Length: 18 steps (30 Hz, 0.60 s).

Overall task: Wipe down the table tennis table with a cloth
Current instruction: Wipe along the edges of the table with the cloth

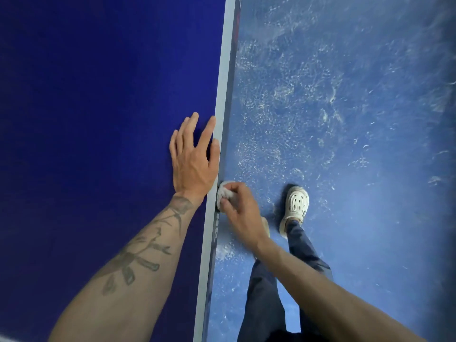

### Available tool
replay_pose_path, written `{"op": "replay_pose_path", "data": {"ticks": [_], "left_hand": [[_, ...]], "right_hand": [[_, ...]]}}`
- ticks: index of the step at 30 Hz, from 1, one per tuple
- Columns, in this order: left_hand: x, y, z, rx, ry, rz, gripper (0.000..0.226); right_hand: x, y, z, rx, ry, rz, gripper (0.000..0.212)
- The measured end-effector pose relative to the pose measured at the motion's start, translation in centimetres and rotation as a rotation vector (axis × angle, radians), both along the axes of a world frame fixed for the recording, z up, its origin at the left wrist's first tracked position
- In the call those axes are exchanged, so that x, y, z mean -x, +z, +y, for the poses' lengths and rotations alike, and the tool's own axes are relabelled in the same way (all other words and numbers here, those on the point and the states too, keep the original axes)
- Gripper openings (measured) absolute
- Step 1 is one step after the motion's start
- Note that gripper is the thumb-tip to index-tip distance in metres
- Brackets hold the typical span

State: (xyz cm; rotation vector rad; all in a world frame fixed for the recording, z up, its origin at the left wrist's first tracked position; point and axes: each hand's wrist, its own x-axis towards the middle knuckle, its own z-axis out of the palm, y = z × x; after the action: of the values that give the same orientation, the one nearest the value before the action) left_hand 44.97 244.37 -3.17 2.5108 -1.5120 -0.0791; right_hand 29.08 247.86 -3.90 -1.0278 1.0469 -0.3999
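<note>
The dark blue table tennis table [98,119] fills the left half of the head view, with a pale line along its right edge [222,107]. My left hand [192,159] lies flat on the top beside that edge, fingers spread and holding nothing. My right hand [239,208] is just off the edge, closed around a bunched white cloth [225,192] that presses against the table's side face. Most of the cloth is hidden under my fingers.
To the right of the table lies a scuffed blue floor [345,107] with pale marks. My legs in dark trousers [266,292] and a white perforated clog [296,206] stand close beside the table edge.
</note>
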Motion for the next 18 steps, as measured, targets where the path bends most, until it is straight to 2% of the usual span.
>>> {"op": "replay_pose_path", "data": {"ticks": [4, 7, 11, 14, 18], "left_hand": [[-0.1, 0.1, -0.1, 0.022, 0.02, 0.012, 0.046], [-0.3, -0.1, -0.1, 0.036, 0.028, 0.021, 0.046], [-0.4, 0.0, -0.1, 0.045, 0.012, 0.014, 0.047], [-0.4, 0.1, -0.2, 0.025, 0.017, 0.01, 0.048], [-0.5, 0.4, -0.4, 0.011, 0.017, 0.025, 0.049]], "right_hand": [[-0.3, 0.3, -0.5, 0.003, 0.05, 0.082, 0.03], [-3.3, -0.4, -6.9, 0.063, -0.03, 0.04, 0.021], [-6.5, 0.1, -14.8, 0.092, -0.122, 0.017, 0.019], [-6.1, 0.5, -14.5, 0.091, -0.07, 0.01, 0.016], [-2.6, 0.8, -8.9, -0.015, 0.082, 0.111, 0.019]]}}
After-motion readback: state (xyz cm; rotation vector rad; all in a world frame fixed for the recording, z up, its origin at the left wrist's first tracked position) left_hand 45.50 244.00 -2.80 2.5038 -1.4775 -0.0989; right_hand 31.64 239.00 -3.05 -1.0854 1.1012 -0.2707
